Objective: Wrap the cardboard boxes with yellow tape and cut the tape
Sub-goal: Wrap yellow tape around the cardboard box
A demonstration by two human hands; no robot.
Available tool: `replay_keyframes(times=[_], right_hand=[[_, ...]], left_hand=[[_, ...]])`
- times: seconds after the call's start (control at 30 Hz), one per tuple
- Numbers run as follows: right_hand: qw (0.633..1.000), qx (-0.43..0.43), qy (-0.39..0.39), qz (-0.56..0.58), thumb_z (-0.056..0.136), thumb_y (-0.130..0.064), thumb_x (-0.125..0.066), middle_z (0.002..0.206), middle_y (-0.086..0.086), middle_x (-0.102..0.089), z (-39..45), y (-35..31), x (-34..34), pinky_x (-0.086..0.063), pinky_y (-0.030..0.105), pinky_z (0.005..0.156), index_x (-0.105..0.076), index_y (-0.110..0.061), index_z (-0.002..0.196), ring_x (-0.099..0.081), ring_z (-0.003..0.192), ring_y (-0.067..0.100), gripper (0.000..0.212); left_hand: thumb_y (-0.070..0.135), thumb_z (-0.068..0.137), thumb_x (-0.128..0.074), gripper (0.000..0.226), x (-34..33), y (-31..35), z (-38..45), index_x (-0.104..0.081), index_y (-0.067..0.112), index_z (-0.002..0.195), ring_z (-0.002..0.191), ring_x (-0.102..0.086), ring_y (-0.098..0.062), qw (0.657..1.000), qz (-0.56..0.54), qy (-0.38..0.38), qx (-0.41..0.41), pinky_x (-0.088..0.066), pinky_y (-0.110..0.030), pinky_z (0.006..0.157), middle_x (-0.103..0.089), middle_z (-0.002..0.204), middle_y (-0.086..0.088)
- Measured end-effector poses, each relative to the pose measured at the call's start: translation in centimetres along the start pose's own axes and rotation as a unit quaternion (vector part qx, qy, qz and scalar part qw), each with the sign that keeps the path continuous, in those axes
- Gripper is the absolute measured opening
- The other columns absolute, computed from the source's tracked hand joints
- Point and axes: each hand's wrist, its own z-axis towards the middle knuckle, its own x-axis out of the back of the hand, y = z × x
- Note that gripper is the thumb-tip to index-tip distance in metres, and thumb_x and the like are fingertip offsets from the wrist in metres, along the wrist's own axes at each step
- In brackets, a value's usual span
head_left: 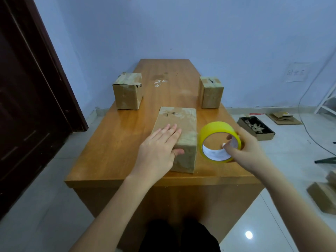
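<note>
A long cardboard box point(183, 122) lies near the front edge of the wooden table point(116, 139). My left hand point(160, 148) rests flat on its top, fingers straight and thumb against the near end face. Just right of the box, my right hand point(249, 148) grips a roll of yellow tape point(216, 129) held on edge, with a fingertip inside its white core. Two smaller cardboard boxes stand farther back, one at the left point(127, 91) and one at the right point(211, 92).
A dark door point(27, 99) is at the left. On the tiled floor to the right lie an open tray of scraps point(256, 127), flat cardboard pieces point(283, 118) and more cardboard point(323, 195) near my right arm. A cable point(305, 99) hangs along the wall.
</note>
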Motion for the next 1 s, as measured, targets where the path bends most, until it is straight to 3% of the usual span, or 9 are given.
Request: replay_keyframes(times=[0.13, 0.23, 0.33, 0.43, 0.57, 0.7, 0.8, 0.93, 1.0], right_hand=[[0.998, -0.018, 0.01, 0.055, 0.087, 0.0, -0.057, 0.087, 0.03, -0.048, -0.5, 1.3, -2.3, -0.036, 0.03, 0.057, -0.048, 0.006, 0.09, -0.044, 0.071, 0.024, 0.011], [0.997, -0.015, 0.011, 0.069, 0.084, -0.014, -0.057, 0.082, 0.023, -0.05, -0.7, 1.1, -2.4, -0.036, 0.028, 0.056, -0.05, 0.0, 0.087, -0.046, 0.07, 0.022, 0.017], [0.999, -0.017, 0.002, 0.052, 0.089, -0.004, -0.055, 0.084, 0.026, -0.045, -0.4, 1.1, -2.0, -0.037, 0.019, 0.05, -0.049, 0.008, 0.093, -0.043, 0.067, 0.02, 0.013], [0.999, -0.024, -0.005, 0.045, 0.09, 0.003, -0.052, 0.08, 0.017, -0.043, -0.1, 1.1, -2.0, -0.039, 0.009, 0.043, -0.049, 0.01, 0.094, -0.043, 0.063, 0.015, 0.009], [0.996, -0.053, -0.013, 0.074, 0.089, -0.003, -0.056, 0.081, 0.013, -0.046, -0.3, 1.5, -2.5, -0.037, 0.021, 0.053, -0.05, 0.006, 0.098, -0.045, 0.071, 0.022, 0.014], [0.974, -0.127, -0.012, 0.187, 0.089, -0.018, -0.065, 0.108, 0.022, -0.059, -0.7, 1.4, -3.3, -0.052, 0.038, 0.076, -0.058, -0.006, 0.112, -0.061, 0.096, 0.027, 0.028], [0.965, -0.117, -0.018, 0.232, 0.086, -0.031, -0.068, 0.108, 0.011, -0.067, -0.2, -0.1, -3.6, -0.057, 0.045, 0.081, -0.063, -0.021, 0.105, -0.063, 0.103, 0.022, 0.022], [0.972, -0.077, -0.039, 0.219, 0.073, -0.062, -0.067, 0.096, -0.003, -0.074, 0.5, -3.3, -3.2, -0.056, 0.05, 0.082, -0.069, -0.032, 0.099, -0.068, 0.097, 0.02, 0.04], [0.973, -0.06, -0.048, 0.217, 0.078, -0.059, -0.064, 0.094, 0.0, -0.074, 0.7, -4.7, -2.7, -0.056, 0.051, 0.083, -0.068, -0.033, 0.094, -0.069, 0.092, 0.019, 0.031]], left_hand=[[0.053, 0.094, -0.038, 0.069, 0.8, -0.1, 0.0, -0.014, 0.023, 0.151, 0.143, -0.022, -0.011, 1.0, 0.001, -0.024, -0.018, -0.006, -0.022, 0.111, -0.026, 0.154, 0.004], [0.057, 0.093, -0.041, 0.083, 1.8, 0.3, 0.4, 0.014, 0.028, 0.149, 0.142, -0.023, -0.013, 0.999, -0.003, -0.034, -0.01, -0.016, -0.024, 0.112, -0.022, 0.157, 0.002], [0.055, 0.092, -0.033, 0.076, 2.0, 1.1, 1.6, -0.014, 0.011, 0.151, 0.144, -0.02, -0.02, 0.993, 0.083, -0.001, -0.079, -0.013, -0.036, 0.118, -0.026, 0.155, -0.007], [0.043, 0.1, -0.028, 0.062, 0.3, 1.6, 1.9, -0.017, 0.008, 0.15, 0.145, -0.015, -0.016, 0.991, 0.05, -0.063, -0.105, -0.001, -0.028, 0.115, -0.018, 0.157, -0.006], [0.026, 0.089, -0.044, 0.048, -0.9, 1.8, 1.6, -0.055, 0.001, 0.129, 0.123, -0.054, -0.022, 0.995, 0.014, -0.026, -0.096, -0.034, -0.034, 0.104, -0.057, 0.132, -0.012], [0.026, 0.091, -0.038, 0.049, -0.8, 1.6, 1.3, -0.054, 0.001, 0.13, 0.125, -0.052, -0.023, 0.996, -0.005, 0.03, -0.087, -0.035, -0.036, 0.105, -0.055, 0.134, -0.012], [0.026, 0.095, -0.039, 0.048, -0.1, 1.8, 1.1, -0.049, 0.002, 0.134, 0.13, -0.046, -0.022, 0.993, -0.059, 0.093, -0.047, -0.033, -0.038, 0.108, -0.051, 0.138, -0.01], [0.032, 0.097, -0.04, 0.051, 0.3, 2.8, 1.4, -0.039, 0.009, 0.142, 0.137, -0.031, -0.013, 0.976, -0.158, 0.148, 0.022, -0.027, -0.033, 0.111, -0.041, 0.146, -0.003], [0.035, 0.097, -0.039, 0.054, 0.1, 3.1, 1.4, -0.033, 0.012, 0.145, 0.139, -0.024, -0.007, 0.964, -0.213, 0.149, 0.062, -0.026, -0.03, 0.113, -0.033, 0.149, 0.004]])
